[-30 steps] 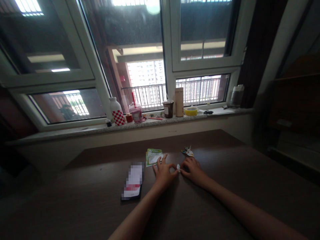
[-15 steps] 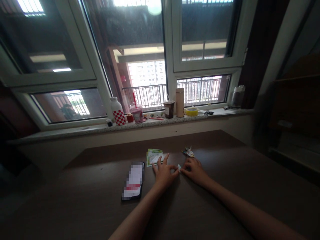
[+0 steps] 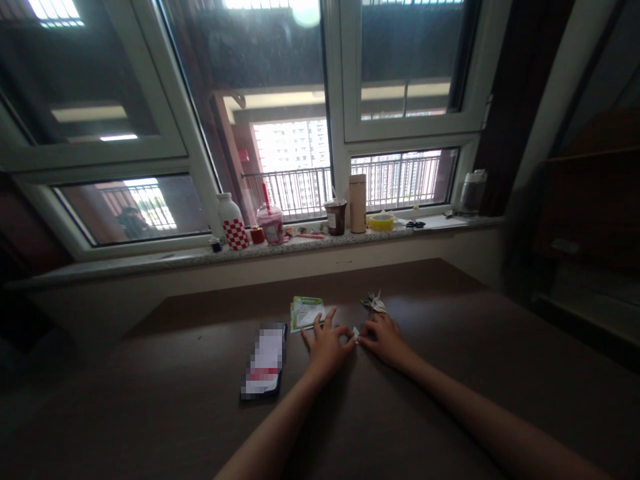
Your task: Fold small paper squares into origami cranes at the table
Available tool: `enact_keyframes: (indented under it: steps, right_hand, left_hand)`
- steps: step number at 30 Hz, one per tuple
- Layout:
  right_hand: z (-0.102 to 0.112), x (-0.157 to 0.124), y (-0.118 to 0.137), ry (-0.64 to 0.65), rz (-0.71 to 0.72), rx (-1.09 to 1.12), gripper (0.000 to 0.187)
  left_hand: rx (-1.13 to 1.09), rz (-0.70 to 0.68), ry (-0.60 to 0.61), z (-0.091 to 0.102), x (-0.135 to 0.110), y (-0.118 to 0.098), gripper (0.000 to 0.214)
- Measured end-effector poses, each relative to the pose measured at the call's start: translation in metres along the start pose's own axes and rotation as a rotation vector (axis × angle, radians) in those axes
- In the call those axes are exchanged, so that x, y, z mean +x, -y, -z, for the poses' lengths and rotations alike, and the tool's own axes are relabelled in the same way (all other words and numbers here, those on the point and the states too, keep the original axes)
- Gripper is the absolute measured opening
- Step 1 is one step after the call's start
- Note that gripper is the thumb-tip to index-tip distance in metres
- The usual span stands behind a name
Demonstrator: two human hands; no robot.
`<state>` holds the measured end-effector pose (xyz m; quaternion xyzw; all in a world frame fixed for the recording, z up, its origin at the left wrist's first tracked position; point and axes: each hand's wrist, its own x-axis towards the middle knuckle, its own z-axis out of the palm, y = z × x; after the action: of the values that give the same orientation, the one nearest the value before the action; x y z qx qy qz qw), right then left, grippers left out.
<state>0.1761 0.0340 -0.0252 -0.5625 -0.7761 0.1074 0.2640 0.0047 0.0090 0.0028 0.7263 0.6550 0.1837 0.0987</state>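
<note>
Between the fingertips of both hands is a small pale green-and-white folded piece of paper (image 3: 355, 333), too small to make out its shape. My left hand (image 3: 327, 347) pinches its left side with thumb and index finger, the other fingers spread. From the right, my right hand (image 3: 384, 338) pinches the same piece, its fingers curled. A stack of green-and-white printed paper sheets (image 3: 306, 312) lies just beyond my left fingers. Beyond the right hand rests a little heap of colourful folded paper pieces (image 3: 374, 302). A phone (image 3: 265, 361) with a blurred-out screen lies left of my left forearm.
The brown table (image 3: 190, 360) ends at a window wall. On the stone sill (image 3: 200, 260) stand a red-checked white bottle (image 3: 234, 223), a pink drink cup (image 3: 271, 223), a dark drink cup (image 3: 335, 219), a tan flask (image 3: 357, 204), yellow tape (image 3: 381, 223) and black scissors (image 3: 415, 225).
The whole view has shifted slightly, so everything sits a little further left. Both hands keep their pinch on the small paper, with hardly any finger movement.
</note>
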Motion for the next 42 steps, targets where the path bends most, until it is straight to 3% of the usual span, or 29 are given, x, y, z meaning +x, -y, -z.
enact_keyframes:
  steps: [19,42]
  right_hand:
    - [0.003,0.009,0.005,0.087,-0.115,0.095,0.019]
    - [0.007,0.013,-0.001,0.147,-0.141,0.141,0.017]
  left_hand:
    - [-0.019,-0.006,0.027,-0.005,0.004,0.005,0.021]
    - [0.037,-0.011,0.092,0.002,0.002,0.001,0.023]
